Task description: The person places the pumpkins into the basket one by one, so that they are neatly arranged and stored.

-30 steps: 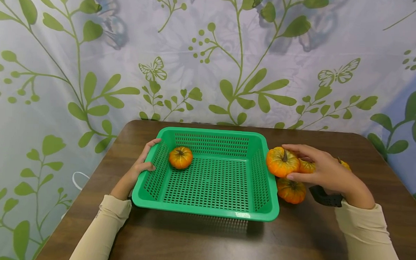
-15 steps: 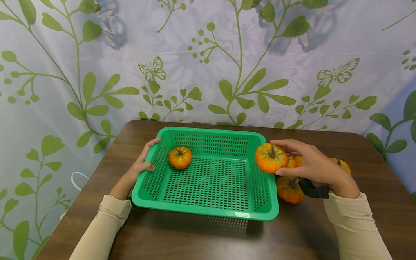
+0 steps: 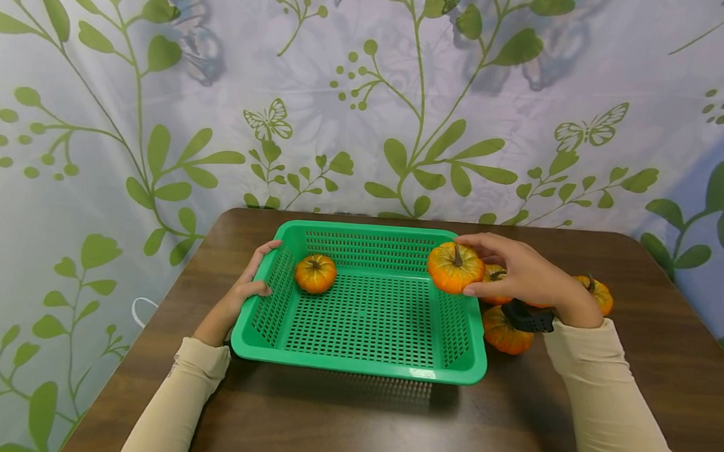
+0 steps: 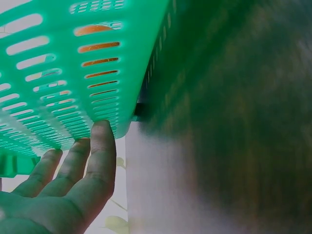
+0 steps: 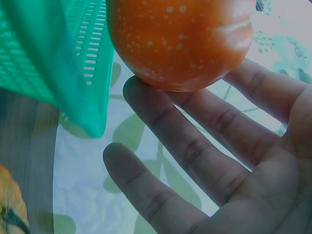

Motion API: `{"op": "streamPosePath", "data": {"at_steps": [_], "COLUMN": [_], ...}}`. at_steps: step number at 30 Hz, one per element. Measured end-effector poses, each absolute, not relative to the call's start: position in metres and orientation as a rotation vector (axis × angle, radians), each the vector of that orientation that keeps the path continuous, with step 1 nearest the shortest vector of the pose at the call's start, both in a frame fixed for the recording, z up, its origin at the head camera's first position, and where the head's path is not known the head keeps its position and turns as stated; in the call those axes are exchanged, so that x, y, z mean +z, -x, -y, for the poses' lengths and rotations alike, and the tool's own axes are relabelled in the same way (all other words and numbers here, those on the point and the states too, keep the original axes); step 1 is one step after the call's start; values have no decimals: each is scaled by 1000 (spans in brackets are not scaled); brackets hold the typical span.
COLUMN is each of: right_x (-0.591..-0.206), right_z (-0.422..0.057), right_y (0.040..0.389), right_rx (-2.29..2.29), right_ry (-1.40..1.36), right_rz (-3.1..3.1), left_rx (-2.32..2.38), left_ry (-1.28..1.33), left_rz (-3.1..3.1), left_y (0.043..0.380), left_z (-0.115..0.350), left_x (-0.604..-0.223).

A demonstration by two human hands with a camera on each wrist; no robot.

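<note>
Green basket point(image 3: 357, 368), near table's point(image 3: 339, 433) far edge, our left hand point(image 3: 247, 285) gripping its left side | held pumpkin point(image 3: 454, 268), we pinch it in our right hand point(image 3: 513, 268), at basket's right side | second pumpkin point(image 3: 315, 274), inside

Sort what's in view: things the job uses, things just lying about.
Job, apparently:
held pumpkin, in right hand
basket, gripped by left hand
basketed pumpkin
table pumpkins, probably next

Just about:
white cord
patterned cloth
black wristband

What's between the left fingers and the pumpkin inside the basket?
The basket's slotted side wall; the left wrist view shows orange through its slots.
</note>
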State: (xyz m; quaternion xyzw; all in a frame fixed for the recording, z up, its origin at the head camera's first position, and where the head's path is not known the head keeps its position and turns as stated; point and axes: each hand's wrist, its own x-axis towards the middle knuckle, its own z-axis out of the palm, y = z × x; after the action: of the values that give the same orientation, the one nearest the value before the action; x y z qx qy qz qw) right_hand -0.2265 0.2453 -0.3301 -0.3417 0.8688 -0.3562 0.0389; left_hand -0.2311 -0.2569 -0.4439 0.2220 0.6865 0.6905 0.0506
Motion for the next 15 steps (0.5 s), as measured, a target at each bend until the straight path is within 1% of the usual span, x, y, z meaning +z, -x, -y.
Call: {"op": "streamPosePath", "data": {"at_steps": [15], "right_x": [-326], "right_z": [-210], "right_y": [246], "right_rx": [-1161], "right_ry": [1082], "right_rz": [-2488], "left_rx": [2092], "left_ry": [-646], "left_rz": [-2078], "left_y": [231], "left_z": [258], "left_x": [-444]}}
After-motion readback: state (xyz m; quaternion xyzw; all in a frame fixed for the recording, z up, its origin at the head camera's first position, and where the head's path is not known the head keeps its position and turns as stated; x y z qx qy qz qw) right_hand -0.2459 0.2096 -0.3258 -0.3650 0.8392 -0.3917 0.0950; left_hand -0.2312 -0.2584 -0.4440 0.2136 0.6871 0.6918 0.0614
